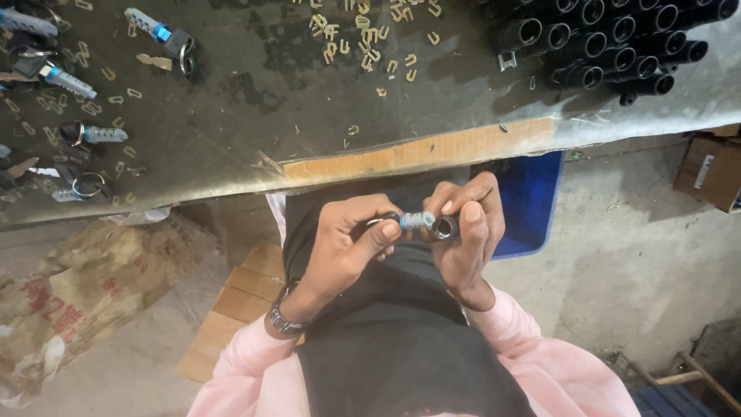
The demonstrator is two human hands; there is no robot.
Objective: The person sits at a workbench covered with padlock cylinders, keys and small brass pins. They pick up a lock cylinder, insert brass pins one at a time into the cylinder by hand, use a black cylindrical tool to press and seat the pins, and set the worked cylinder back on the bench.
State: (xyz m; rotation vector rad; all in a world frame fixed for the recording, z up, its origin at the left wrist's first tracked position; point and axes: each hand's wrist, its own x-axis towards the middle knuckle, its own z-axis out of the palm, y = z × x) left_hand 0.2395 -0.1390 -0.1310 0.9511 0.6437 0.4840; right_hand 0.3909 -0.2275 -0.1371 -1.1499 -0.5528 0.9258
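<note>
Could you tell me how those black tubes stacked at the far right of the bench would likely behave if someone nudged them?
The black tubes look round and hollow, so they would probably roll once freed. They lie stacked against each other, so a nudge may shift several together. They look rigid, not floppy. Some reach near the bench edge and could perhaps drop off.

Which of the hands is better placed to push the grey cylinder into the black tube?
Probably the left hand: it grips the grey cylinder, whose tip faces the black tube held by the right hand.
</note>
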